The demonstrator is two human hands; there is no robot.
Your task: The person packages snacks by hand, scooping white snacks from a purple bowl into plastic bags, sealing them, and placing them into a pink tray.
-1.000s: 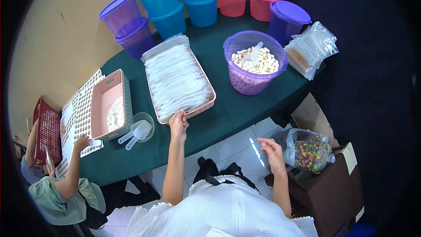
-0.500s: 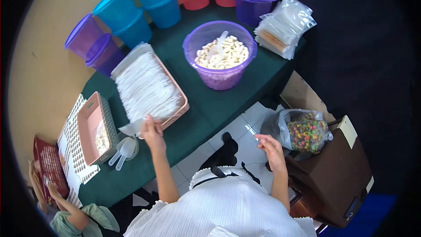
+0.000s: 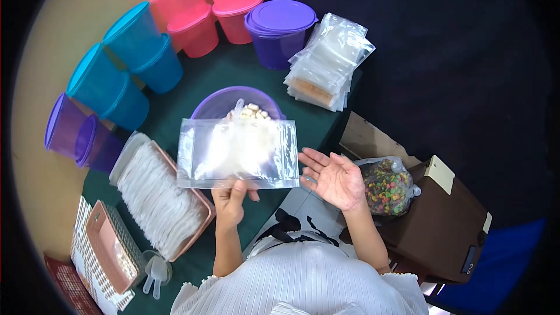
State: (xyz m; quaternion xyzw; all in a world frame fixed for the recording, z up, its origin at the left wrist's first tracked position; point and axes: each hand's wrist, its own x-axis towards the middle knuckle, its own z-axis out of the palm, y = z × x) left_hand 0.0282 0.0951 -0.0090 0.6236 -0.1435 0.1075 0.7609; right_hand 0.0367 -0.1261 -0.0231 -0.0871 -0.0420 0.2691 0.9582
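Grip of left hand (image 3: 230,201) on clear bag (image 3: 236,153), now raised, right hand (image 3: 335,179) opened

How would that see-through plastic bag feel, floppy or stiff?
The clear flat plastic zip bag is probably very light: the left hand pinches only its bottom edge. It stands flat, so likely slightly stiff. Its glossy film may be slippery.

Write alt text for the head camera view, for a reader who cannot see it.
The left hand holds a clear plastic bag by its lower edge, the open right hand beside it. Behind, a purple tub of pale pieces stands on a green table.
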